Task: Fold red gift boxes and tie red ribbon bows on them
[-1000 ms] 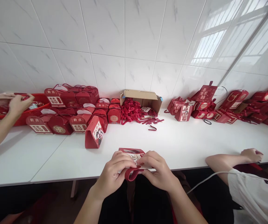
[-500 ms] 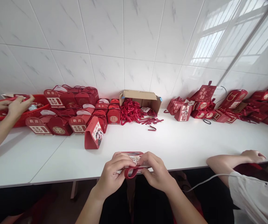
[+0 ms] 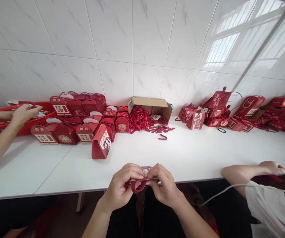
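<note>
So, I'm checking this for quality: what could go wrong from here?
The left hand and right hand hold the printed piece at the front edge of the table, so a slip might drop it. The red ribbon loops between the hands and could twist or crease.

Open tabletop [image 3: 187,152], crowded at the back

Bare space is stretching beyond the right hand [image 3: 165,186]; a co-worker's forearm [image 3: 250,171] is bordering it. A red box [image 3: 98,145] is standing ahead-left; a cardboard box [image 3: 154,101] is blocking the far middle.

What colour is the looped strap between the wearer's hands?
Dark red; the looped strap shows best in the head view.
</note>
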Available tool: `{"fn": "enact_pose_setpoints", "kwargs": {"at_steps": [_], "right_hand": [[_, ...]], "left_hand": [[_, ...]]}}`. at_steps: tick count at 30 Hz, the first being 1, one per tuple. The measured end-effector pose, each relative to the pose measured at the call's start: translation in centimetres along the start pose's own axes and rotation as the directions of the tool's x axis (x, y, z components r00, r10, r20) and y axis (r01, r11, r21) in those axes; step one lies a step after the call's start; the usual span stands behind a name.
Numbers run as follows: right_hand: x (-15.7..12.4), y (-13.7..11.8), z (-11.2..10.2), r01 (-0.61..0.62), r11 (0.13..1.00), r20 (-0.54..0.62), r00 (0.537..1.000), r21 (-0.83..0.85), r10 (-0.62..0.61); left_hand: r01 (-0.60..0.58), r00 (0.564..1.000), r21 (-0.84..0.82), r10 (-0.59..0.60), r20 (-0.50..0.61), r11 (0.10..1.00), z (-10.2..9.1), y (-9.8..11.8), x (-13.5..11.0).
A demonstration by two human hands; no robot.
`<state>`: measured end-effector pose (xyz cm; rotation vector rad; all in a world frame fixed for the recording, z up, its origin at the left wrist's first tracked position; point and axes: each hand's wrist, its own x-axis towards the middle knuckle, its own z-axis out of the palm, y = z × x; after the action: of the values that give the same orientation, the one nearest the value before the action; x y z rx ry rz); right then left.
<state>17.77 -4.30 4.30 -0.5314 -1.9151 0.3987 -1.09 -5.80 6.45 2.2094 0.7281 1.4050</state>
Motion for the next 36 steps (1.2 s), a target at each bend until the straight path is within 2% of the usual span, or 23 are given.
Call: {"fn": "enact_pose_setpoints", "kwargs": {"at_steps": [3, 7, 11, 16, 20, 24, 29, 32, 36], "right_hand": [[0.0, -0.1, 0.0, -0.014, 1.000, 0.005, 1.000, -0.004, 0.014], [0.5, -0.5, -0.2, -0.008, 0.999, -0.012, 1.000, -0.038, 0.007], [1.0, -0.9, -0.4, 0.002, 0.995, -0.016, 1.000, -0.102, -0.003], [0.8, -0.8, -0.2, -0.082, 0.992, -0.012, 0.997, -0.095, 0.081], [0.6, -0.4, 0.2, -0.126, 0.988, -0.018, 0.992, -0.085, 0.125], [0.6, -0.5, 0.0, -0.195, 0.979, 0.000, 0.981, -0.053, 0.195], [0.9, -1.1, -0.9, -0.327, 0.940, 0.150, 0.938, 0.100, 0.311], [1.0, -1.3, -1.0, -0.376, 0.916, 0.239, 0.911, 0.141, 0.337], [0.9, -1.2, -0.6, -0.486, 0.858, 0.245, 0.864, 0.170, 0.440]], "left_hand": [[-0.001, 1.000, 0.001, 0.001, 0.009, 1.000, 0.1, 0.0, -0.2], [0.022, 0.997, 0.054, -0.018, -0.079, 0.998, 0.8, 0.5, -0.4], [0.161, 0.970, 0.075, -0.144, -0.194, 0.984, 1.7, 1.2, -0.6], [0.308, 0.913, 0.039, -0.284, -0.293, 0.951, 2.6, 1.4, -0.9], [0.343, 0.892, 0.001, -0.326, -0.312, 0.939, 3.1, 1.2, -0.9], [0.407, 0.853, -0.106, -0.419, -0.310, 0.907, 3.2, 1.1, -1.1], [0.462, 0.842, -0.222, -0.503, -0.195, 0.859, 2.9, 1.0, -1.4], [0.494, 0.814, -0.244, -0.542, -0.207, 0.835, 3.1, 1.0, -1.4], [0.476, 0.800, -0.338, -0.559, -0.216, 0.812, 3.5, 1.1, -1.7]]}}
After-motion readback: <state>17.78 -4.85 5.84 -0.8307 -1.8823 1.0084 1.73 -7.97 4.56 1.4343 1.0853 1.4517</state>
